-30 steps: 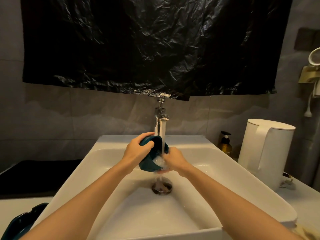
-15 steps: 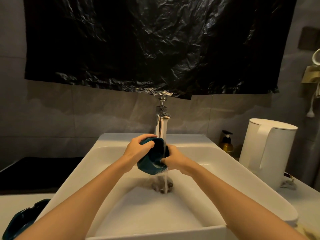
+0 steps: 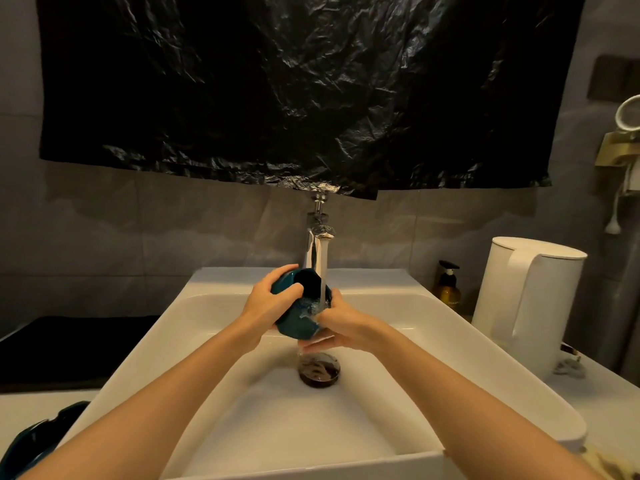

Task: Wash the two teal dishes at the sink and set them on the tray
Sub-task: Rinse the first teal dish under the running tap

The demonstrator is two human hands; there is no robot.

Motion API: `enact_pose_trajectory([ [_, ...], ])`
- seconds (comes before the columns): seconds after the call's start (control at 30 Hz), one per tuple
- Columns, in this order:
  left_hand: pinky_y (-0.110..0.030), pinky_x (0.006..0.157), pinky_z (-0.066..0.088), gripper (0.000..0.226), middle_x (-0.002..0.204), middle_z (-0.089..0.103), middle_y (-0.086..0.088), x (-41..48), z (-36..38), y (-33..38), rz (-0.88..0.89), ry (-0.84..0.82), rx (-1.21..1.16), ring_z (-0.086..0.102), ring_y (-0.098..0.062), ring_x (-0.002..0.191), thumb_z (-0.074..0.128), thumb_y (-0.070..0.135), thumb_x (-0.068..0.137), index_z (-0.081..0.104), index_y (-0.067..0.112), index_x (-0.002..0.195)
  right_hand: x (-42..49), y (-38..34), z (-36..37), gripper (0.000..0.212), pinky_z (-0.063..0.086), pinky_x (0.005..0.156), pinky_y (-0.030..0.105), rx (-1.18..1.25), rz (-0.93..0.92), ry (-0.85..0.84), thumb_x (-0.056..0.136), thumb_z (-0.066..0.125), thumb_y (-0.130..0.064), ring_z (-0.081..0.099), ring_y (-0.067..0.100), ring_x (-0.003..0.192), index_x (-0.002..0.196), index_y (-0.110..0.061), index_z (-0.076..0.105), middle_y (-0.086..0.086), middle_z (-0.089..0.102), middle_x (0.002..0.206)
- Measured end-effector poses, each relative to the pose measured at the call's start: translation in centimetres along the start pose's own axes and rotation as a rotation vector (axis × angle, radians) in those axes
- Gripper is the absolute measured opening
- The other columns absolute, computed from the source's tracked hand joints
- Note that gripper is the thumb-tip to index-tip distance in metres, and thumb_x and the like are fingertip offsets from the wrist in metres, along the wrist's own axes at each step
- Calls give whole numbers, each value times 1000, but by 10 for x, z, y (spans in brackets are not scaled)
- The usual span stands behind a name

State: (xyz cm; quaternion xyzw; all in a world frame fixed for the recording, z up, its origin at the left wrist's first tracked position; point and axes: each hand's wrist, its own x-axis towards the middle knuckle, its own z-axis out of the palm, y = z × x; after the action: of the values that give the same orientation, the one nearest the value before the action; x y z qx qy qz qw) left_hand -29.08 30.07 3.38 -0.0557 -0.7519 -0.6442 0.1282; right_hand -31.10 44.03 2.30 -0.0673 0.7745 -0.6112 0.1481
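Observation:
A small teal bowl (image 3: 298, 318) is tilted under the running chrome faucet (image 3: 318, 249), above the white sink (image 3: 450, 327). My left hand (image 3: 265, 308) grips its left rim and outer wall. My right hand (image 3: 341, 323) holds the bowl's lower right side, fingers curled under it. Water runs into the bowl. A second teal dish (image 3: 33, 441) lies at the bottom left on the counter, partly cut off by the frame and my left forearm.
A dark tray or mat (image 3: 65, 344) lies left of the sink. A white kettle (image 3: 526, 303) and an amber pump bottle (image 3: 447, 289) stand on the right. The drain (image 3: 319, 369) sits below the bowl. Black plastic sheet (image 3: 294, 91) covers the wall.
The bowl has been turned under the stream, its opening now facing up toward the faucet. My right hand shifted lower under the bowl.

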Motion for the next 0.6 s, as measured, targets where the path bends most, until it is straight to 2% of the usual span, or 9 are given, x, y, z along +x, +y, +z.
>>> enact_pose_trajectory([
  [0.03, -20, 68, 51, 40, 116, 54, 2, 0, -2, 0, 35, -18, 49, 53, -12, 98, 58, 17, 90, 52, 31, 127, 5, 3, -2, 42, 60, 63, 38, -61, -77, 41, 92, 55, -3, 66, 31, 97, 125, -21, 36, 10, 55, 124],
  [0.1, -18, 72, 50, 45, 118, 57, 2, 0, -4, 2, 118, -69, 150, 55, -14, 101, 60, 15, 87, 54, 31, 128, 13, 6, -6, 35, 59, 77, 43, -238, -253, 254, 92, 55, -7, 63, 29, 103, 125, -16, 51, 9, 62, 119],
  [0.17, -18, 75, 52, 49, 115, 60, 4, -2, -4, 5, 198, -91, 201, 57, -14, 102, 62, 20, 80, 56, 34, 126, 15, 7, -9, 25, 54, 85, 45, -407, -400, 405, 95, 50, -13, 62, 29, 101, 119, -10, 59, 11, 66, 111],
  [0.23, -21, 80, 54, 54, 109, 65, 10, -3, -6, 6, 275, -78, 253, 60, -10, 101, 60, 28, 69, 58, 42, 121, 13, 5, -9, 26, 52, 83, 46, -479, -466, 426, 100, 41, -16, 63, 29, 97, 117, -9, 60, 11, 67, 108],
  [0.33, -20, 81, 53, 59, 105, 66, 16, -6, -8, 6, 356, -56, 401, 61, -6, 96, 57, 33, 64, 55, 49, 120, 12, 4, -9, 35, 51, 90, 43, -402, -474, 294, 98, 37, -8, 60, 26, 105, 129, -14, 50, 11, 63, 118],
  [0.37, -20, 81, 52, 59, 105, 66, 17, -6, -9, 6, 357, -48, 415, 61, -6, 95, 57, 33, 64, 55, 49, 120, 12, 5, -8, 40, 50, 94, 43, -365, -481, 244, 94, 38, -3, 58, 25, 109, 132, -15, 47, 10, 61, 121],
  [0.43, -21, 82, 52, 56, 105, 66, 15, -6, -9, 6, 329, -39, 388, 60, -7, 97, 57, 33, 65, 56, 48, 119, 15, 8, -7, 45, 50, 95, 43, -362, -478, 252, 89, 43, 2, 59, 25, 109, 129, -15, 49, 10, 63, 119],
  [0.53, -23, 76, 52, 42, 110, 63, 7, -5, -5, 7, 171, -72, 229, 59, -12, 99, 60, 24, 80, 58, 40, 118, 15, 9, -10, 22, 55, 84, 42, -512, -456, 399, 93, 49, -9, 64, 26, 94, 110, -10, 64, 10, 69, 102],
  [0.6, -23, 67, 52, 36, 113, 61, 2, -4, -3, 9, 26, -95, 149, 59, -14, 96, 56, 21, 88, 57, 35, 121, 11, 6, -13, 26, 56, 73, 39, -583, -408, 428, 98, 43, -18, 65, 27, 82, 99, -3, 65, 13, 69, 94],
])
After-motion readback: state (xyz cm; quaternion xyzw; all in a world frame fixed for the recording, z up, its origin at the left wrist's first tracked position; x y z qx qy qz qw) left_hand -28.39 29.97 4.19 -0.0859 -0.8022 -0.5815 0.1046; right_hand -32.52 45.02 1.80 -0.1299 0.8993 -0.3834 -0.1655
